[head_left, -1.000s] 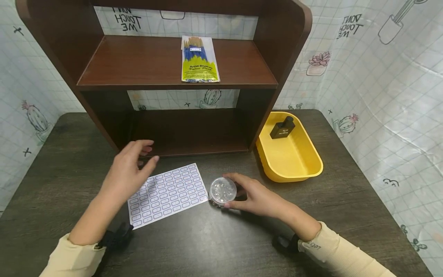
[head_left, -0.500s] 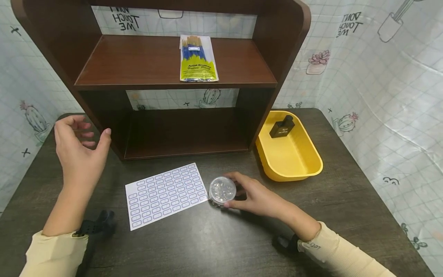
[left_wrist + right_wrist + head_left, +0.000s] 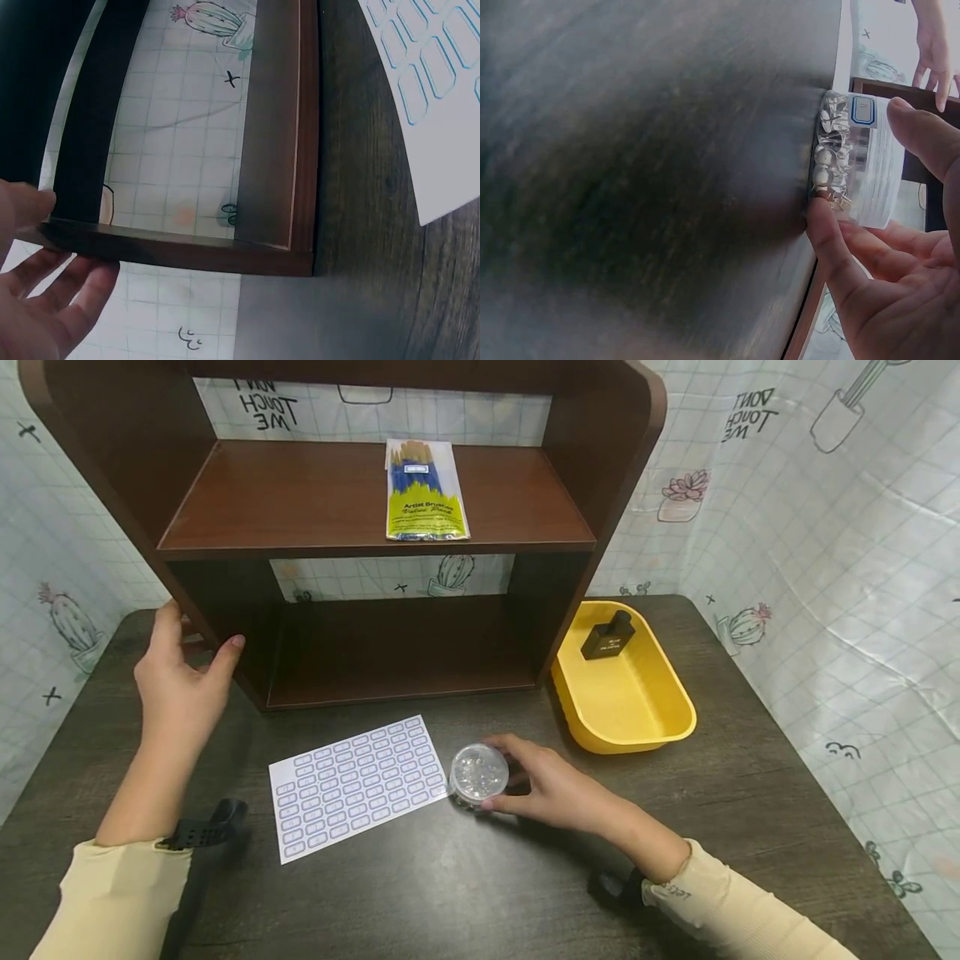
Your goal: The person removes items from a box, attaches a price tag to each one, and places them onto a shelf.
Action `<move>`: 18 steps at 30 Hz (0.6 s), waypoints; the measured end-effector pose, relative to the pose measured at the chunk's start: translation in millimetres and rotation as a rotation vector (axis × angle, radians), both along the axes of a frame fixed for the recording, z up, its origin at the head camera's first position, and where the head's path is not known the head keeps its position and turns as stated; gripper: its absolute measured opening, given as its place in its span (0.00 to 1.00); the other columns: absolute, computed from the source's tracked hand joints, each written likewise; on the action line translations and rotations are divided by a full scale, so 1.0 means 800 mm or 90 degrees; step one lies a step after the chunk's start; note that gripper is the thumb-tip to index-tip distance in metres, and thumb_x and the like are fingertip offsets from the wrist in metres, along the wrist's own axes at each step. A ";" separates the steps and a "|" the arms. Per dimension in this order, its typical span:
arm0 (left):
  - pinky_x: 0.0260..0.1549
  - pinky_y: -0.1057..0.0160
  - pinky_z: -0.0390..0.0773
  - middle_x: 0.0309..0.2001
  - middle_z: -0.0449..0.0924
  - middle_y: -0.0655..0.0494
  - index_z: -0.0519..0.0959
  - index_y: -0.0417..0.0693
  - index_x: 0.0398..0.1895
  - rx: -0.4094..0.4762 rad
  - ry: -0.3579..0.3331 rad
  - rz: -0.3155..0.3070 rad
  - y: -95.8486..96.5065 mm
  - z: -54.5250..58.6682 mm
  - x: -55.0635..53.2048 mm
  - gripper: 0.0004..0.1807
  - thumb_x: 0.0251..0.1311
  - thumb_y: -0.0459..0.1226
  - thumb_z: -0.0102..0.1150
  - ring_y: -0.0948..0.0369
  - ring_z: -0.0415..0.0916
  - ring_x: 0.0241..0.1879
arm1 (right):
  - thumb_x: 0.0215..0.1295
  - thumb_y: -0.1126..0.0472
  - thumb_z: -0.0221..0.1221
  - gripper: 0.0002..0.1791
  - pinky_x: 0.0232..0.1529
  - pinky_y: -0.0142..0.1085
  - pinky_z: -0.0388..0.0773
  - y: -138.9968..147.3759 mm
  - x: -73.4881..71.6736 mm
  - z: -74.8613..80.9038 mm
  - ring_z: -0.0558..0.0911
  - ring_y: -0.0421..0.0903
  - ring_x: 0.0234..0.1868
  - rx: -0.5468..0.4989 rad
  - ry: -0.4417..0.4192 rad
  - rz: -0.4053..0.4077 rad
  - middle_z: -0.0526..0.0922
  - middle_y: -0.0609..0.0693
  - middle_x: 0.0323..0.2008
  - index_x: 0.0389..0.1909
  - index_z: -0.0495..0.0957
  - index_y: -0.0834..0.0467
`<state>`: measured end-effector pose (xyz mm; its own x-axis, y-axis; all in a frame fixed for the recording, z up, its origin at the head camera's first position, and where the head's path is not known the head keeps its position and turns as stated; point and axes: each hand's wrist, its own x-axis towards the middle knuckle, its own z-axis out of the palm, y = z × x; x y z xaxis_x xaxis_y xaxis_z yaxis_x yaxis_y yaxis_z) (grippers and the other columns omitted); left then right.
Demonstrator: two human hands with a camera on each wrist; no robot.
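Observation:
My left hand (image 3: 183, 681) grips the left side panel of the brown wooden shelf (image 3: 405, 550). In the left wrist view its thumb (image 3: 30, 206) lies on one face of the panel edge and its fingers (image 3: 94, 296) on the other. My right hand (image 3: 555, 785) holds a small round clear jar (image 3: 478, 774) on the table. Shiny silvery pieces fill the jar's lower part in the right wrist view, and a blue-bordered label (image 3: 863, 110) sticks to its side. Between the hands lies a white sheet of blue-bordered labels (image 3: 356, 789), its right corner close to the jar.
On the upper shelf board lies a pack of artist brushes (image 3: 426, 493) with a small label on it. A yellow tray (image 3: 637, 710) stands right of the shelf and holds a black bottle (image 3: 607, 637). Patterned sheeting (image 3: 817, 610) lines the back and sides.
My left hand has moved left from above the label sheet to the shelf's left side panel and now grips it. The right hand and jar stay in place.

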<state>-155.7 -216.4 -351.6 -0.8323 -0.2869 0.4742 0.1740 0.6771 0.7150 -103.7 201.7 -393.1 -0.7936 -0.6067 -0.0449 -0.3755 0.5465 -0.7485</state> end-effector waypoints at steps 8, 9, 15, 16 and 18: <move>0.30 0.87 0.64 0.51 0.87 0.40 0.74 0.51 0.70 -0.025 0.035 0.008 -0.005 -0.005 -0.003 0.25 0.71 0.35 0.61 0.85 0.72 0.41 | 0.62 0.56 0.75 0.38 0.50 0.32 0.87 -0.011 -0.006 0.008 0.89 0.48 0.49 0.016 0.048 0.003 0.84 0.56 0.56 0.69 0.70 0.63; 0.30 0.87 0.64 0.51 0.88 0.41 0.75 0.52 0.69 -0.024 0.038 0.010 -0.005 -0.006 -0.003 0.24 0.71 0.35 0.62 0.89 0.68 0.40 | 0.61 0.56 0.75 0.38 0.51 0.33 0.87 -0.014 -0.007 0.010 0.89 0.48 0.50 0.016 0.054 0.002 0.84 0.56 0.56 0.69 0.70 0.64; 0.29 0.87 0.62 0.53 0.88 0.42 0.76 0.52 0.68 -0.028 0.043 0.009 -0.003 -0.005 -0.004 0.23 0.71 0.34 0.61 0.53 0.87 0.46 | 0.61 0.53 0.75 0.39 0.55 0.41 0.87 -0.032 -0.025 0.018 0.87 0.49 0.52 0.027 0.097 -0.016 0.84 0.57 0.58 0.69 0.71 0.64; 0.29 0.87 0.62 0.53 0.88 0.41 0.76 0.52 0.68 -0.028 0.043 0.006 -0.003 -0.005 -0.004 0.23 0.72 0.34 0.61 0.45 0.87 0.47 | 0.62 0.53 0.74 0.39 0.56 0.42 0.86 -0.035 -0.029 0.018 0.87 0.49 0.53 0.032 0.102 -0.021 0.83 0.57 0.59 0.69 0.71 0.64; 0.28 0.87 0.61 0.52 0.88 0.40 0.76 0.52 0.68 -0.027 0.043 0.005 -0.003 -0.005 -0.004 0.23 0.72 0.34 0.61 0.40 0.86 0.47 | 0.62 0.51 0.74 0.40 0.59 0.44 0.85 -0.044 -0.038 0.020 0.85 0.49 0.55 0.039 0.110 -0.032 0.83 0.57 0.61 0.70 0.71 0.64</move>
<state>-158.9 -218.5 -355.9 -0.7956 -0.2723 0.5412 0.2149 0.7084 0.6723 -134.0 166.8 -377.0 -0.8224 -0.5658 0.0591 -0.4661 0.6107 -0.6402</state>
